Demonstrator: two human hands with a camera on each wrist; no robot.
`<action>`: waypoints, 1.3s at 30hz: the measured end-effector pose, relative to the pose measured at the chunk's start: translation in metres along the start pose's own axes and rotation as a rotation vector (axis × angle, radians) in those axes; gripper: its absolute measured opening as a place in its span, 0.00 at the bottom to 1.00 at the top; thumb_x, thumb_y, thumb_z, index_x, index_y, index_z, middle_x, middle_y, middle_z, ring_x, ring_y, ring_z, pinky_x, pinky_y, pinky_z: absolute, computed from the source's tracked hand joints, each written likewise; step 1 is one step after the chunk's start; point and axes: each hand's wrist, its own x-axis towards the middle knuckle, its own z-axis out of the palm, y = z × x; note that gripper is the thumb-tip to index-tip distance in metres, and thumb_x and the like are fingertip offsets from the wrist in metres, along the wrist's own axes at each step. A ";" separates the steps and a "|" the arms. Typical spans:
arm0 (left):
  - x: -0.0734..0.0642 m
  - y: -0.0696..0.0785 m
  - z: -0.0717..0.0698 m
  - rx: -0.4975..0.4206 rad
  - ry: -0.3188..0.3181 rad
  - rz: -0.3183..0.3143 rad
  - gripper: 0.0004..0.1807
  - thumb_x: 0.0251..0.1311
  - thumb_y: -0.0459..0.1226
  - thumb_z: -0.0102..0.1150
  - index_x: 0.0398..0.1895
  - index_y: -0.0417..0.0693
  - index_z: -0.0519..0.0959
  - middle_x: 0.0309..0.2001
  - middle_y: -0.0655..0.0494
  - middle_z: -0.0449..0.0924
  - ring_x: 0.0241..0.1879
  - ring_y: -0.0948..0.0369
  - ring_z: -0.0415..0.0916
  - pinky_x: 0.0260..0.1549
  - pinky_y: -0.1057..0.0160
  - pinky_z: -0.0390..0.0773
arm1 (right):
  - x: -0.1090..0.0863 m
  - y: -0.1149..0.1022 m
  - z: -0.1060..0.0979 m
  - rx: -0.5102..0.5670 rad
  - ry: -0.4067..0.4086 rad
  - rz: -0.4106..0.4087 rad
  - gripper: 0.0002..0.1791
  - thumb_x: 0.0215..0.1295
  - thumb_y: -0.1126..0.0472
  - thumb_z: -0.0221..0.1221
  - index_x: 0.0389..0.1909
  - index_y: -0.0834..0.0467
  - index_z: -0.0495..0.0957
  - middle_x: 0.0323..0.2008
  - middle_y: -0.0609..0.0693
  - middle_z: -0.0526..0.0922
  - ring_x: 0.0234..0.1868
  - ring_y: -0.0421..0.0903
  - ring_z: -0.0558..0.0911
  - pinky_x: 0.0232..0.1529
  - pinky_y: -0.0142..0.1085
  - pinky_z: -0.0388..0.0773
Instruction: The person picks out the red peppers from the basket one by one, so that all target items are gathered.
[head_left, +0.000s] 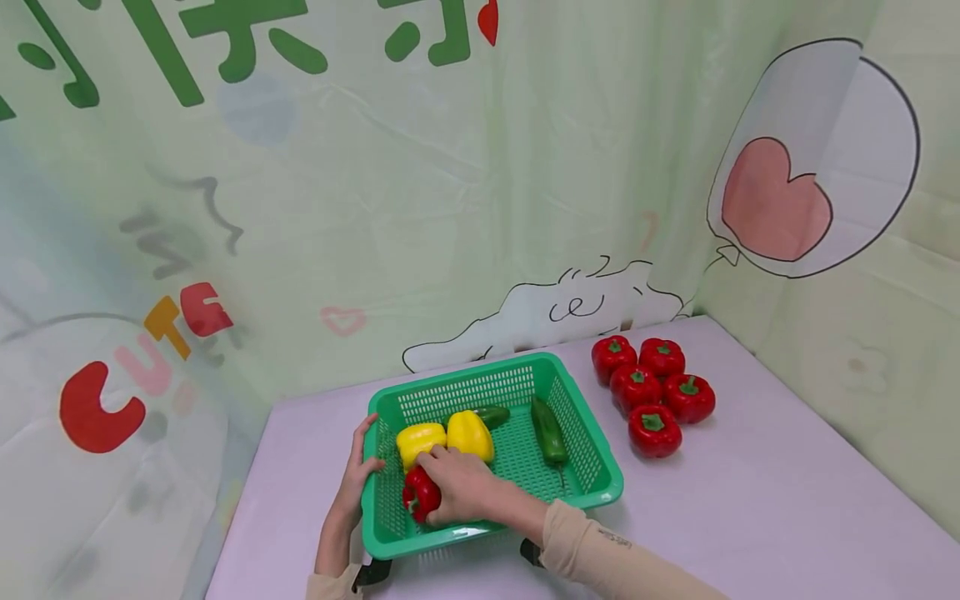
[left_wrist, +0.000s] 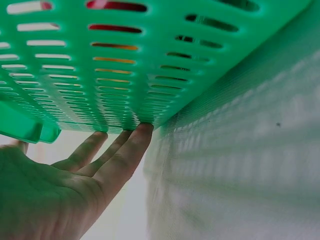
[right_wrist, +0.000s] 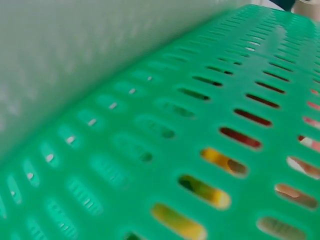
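Observation:
My left hand (head_left: 356, 475) holds the left side of a green plastic basket (head_left: 581, 499), with the thumb over the rim. In the left wrist view its fingers (left_wrist: 122, 157) lie against the slotted outer wall. Inside the basket, my right hand (head_left: 467, 485) grips a red bell pepper (head_left: 422, 493) near the front left corner. Two yellow bell peppers (head_left: 470, 437) are just behind that hand. A green chili pepper (head_left: 549, 432) lies along the right side, and another green pepper (head_left: 492, 416) is partly hidden behind the yellow ones.
Several red bell peppers (head_left: 636, 388) stand grouped on the pale tabletop (head_left: 757, 492), right of the basket. A printed curtain (head_left: 375, 208) hangs behind the table and along its right side. Through the basket slots, the right wrist view shows yellow and red patches.

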 end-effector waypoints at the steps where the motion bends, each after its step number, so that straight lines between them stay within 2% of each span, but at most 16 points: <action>1: 0.000 0.000 0.000 -0.001 0.000 -0.001 0.43 0.54 0.29 0.38 0.77 0.55 0.45 0.75 0.40 0.45 0.63 0.39 0.57 0.51 0.51 0.74 | -0.001 0.000 -0.002 0.026 0.003 0.003 0.35 0.47 0.45 0.73 0.56 0.52 0.73 0.42 0.45 0.76 0.36 0.40 0.73 0.30 0.29 0.71; 11: -0.001 -0.001 0.000 -0.023 0.009 -0.017 0.43 0.55 0.29 0.37 0.77 0.56 0.45 0.75 0.41 0.45 0.64 0.39 0.56 0.50 0.54 0.75 | -0.011 0.007 -0.020 0.280 0.043 0.026 0.41 0.48 0.48 0.73 0.62 0.56 0.70 0.49 0.45 0.80 0.43 0.38 0.77 0.35 0.28 0.75; 17: -0.004 -0.001 0.000 0.000 0.016 -0.013 0.42 0.55 0.29 0.38 0.77 0.54 0.45 0.75 0.41 0.44 0.64 0.40 0.54 0.51 0.52 0.72 | -0.024 0.015 -0.038 0.472 0.057 0.025 0.42 0.52 0.52 0.71 0.68 0.56 0.67 0.54 0.47 0.77 0.51 0.43 0.76 0.37 0.28 0.77; 21: -0.001 0.001 -0.001 0.006 0.018 -0.014 0.42 0.56 0.29 0.38 0.77 0.55 0.45 0.76 0.42 0.41 0.65 0.41 0.53 0.53 0.51 0.69 | -0.034 0.024 -0.053 0.566 0.111 0.028 0.40 0.53 0.55 0.70 0.69 0.56 0.67 0.56 0.49 0.75 0.54 0.48 0.74 0.39 0.31 0.79; 25: 0.001 0.002 -0.001 0.004 0.014 -0.024 0.43 0.55 0.29 0.38 0.77 0.55 0.45 0.76 0.42 0.39 0.65 0.41 0.52 0.54 0.49 0.69 | -0.042 0.036 -0.064 0.650 0.161 0.027 0.39 0.54 0.56 0.70 0.67 0.57 0.68 0.56 0.50 0.74 0.54 0.49 0.74 0.39 0.34 0.81; 34: 0.000 0.003 -0.002 0.001 0.006 -0.026 0.43 0.56 0.29 0.39 0.78 0.54 0.44 0.77 0.41 0.38 0.66 0.42 0.51 0.54 0.50 0.68 | -0.055 0.061 -0.075 0.710 0.231 0.085 0.37 0.53 0.55 0.71 0.65 0.54 0.69 0.56 0.49 0.76 0.52 0.52 0.77 0.42 0.38 0.82; 39: 0.000 0.004 -0.001 0.002 -0.001 -0.021 0.43 0.56 0.29 0.39 0.78 0.53 0.43 0.77 0.41 0.38 0.66 0.43 0.51 0.52 0.52 0.67 | -0.066 0.078 -0.083 0.710 0.267 0.109 0.39 0.52 0.55 0.72 0.65 0.56 0.68 0.58 0.52 0.76 0.52 0.55 0.77 0.41 0.36 0.82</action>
